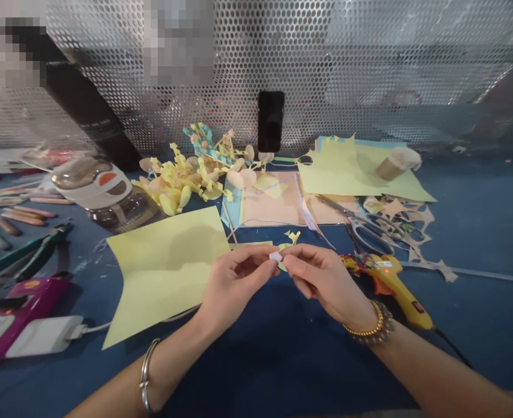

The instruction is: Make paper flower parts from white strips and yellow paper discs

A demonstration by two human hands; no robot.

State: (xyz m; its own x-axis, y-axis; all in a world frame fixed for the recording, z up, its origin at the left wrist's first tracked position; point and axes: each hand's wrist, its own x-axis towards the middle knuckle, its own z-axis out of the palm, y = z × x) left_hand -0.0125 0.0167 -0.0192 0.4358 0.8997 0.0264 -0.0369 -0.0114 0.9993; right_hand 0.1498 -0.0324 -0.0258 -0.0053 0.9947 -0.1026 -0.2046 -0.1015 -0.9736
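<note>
"Where is the small white paper piece (275, 256) held?"

"It is pinched between the closed fingertips of the left hand (234, 284) and the right hand (326, 284)."

"What is seen beside it?"

"A yellow paper cutout (284, 266) is held just behind it, and a hot glue gun (385, 278) is laid near the right hand."

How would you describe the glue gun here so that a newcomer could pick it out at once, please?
On the blue tabletop, just right of the person's right hand, lies a yellow glue gun. It sits below the silver scissors, and its orange trigger and black cord set it apart from the yellow paper.
</note>
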